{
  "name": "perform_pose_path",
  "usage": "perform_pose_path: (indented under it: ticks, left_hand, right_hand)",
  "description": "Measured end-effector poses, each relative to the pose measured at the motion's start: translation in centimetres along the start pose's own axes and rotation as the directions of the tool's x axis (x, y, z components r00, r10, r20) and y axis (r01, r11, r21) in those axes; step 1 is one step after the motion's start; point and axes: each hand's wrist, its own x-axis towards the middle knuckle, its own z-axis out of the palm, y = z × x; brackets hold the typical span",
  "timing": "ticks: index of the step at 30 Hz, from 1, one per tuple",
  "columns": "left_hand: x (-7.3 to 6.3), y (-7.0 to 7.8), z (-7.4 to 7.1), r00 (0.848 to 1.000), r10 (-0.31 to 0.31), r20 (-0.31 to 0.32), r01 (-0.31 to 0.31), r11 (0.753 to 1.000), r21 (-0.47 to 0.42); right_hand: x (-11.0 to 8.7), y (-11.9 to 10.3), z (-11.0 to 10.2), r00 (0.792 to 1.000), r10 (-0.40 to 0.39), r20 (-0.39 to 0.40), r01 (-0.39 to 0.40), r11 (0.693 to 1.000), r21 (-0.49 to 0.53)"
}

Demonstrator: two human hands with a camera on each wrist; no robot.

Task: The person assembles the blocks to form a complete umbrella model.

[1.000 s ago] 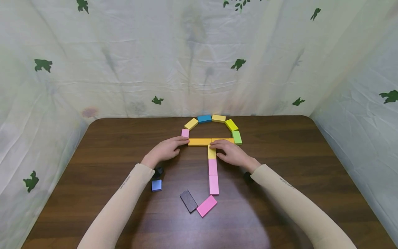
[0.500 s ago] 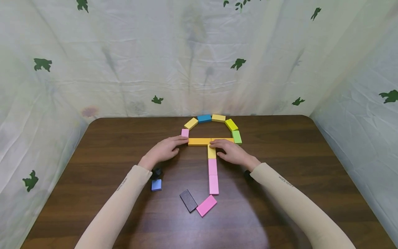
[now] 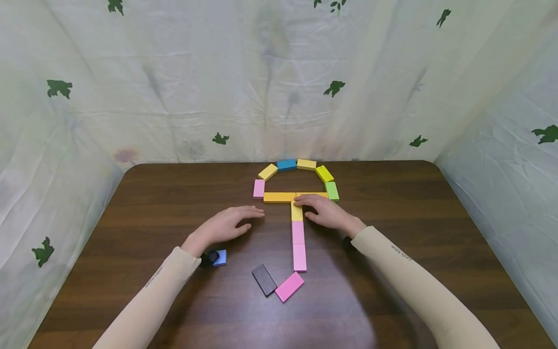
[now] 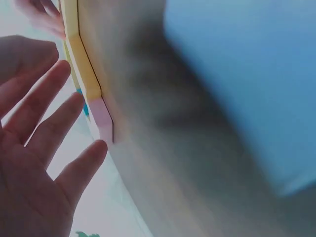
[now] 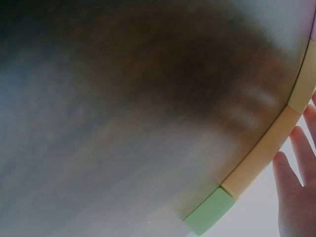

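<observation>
My left hand (image 3: 224, 224) hovers over the table, fingers extended and holding nothing. Just beyond its fingertips lie a pink block (image 3: 259, 189) and the left orange block (image 3: 279, 198). In the left wrist view its fingers (image 4: 61, 118) are spread. My right hand (image 3: 327, 212) rests its fingertips at the right orange block (image 5: 259, 150) and the top of the yellow stem block (image 3: 296, 213), without a visible grip. The orange blocks form a straight bar; below the yellow one, two pink blocks (image 3: 298, 232) continue the stem. A green block (image 3: 332, 191) abuts the bar's right end.
Above the bar, yellow blocks (image 3: 268, 171) and a blue block (image 3: 286, 165) curve in an arch. Near the stem's foot, a bright pink block (image 3: 289, 287) meets a dark grey block (image 3: 264, 280). A light blue block (image 3: 220, 258) lies by my left wrist. Curtains surround the table (image 3: 392, 203).
My left hand has left the pink block and drawn back toward me, uncovering that block fully. My right hand has stayed in place.
</observation>
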Motion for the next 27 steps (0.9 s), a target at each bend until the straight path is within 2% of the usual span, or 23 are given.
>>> perform_pose_path:
  ticks: [9, 16, 27]
  left_hand:
    - [-2.1, 3.1, 1.8, 0.989, 0.140, 0.053, -0.136, 0.988, -0.069]
    - [-3.3, 4.7, 3.0, 0.983, 0.165, 0.080, -0.157, 0.983, -0.096]
    - [-4.5, 6.2, 4.4, 0.978, 0.202, 0.058, -0.198, 0.978, -0.067]
  right_hand:
    - [0.1, 0.1, 0.0, 1.000, 0.013, 0.011, -0.013, 1.000, 0.016]
    - [0.1, 0.3, 0.1, 1.000, 0.027, 0.016, -0.027, 1.000, 0.008]
    - [0.1, 0.2, 0.0, 1.000, 0.025, 0.009, -0.025, 1.000, 0.009]
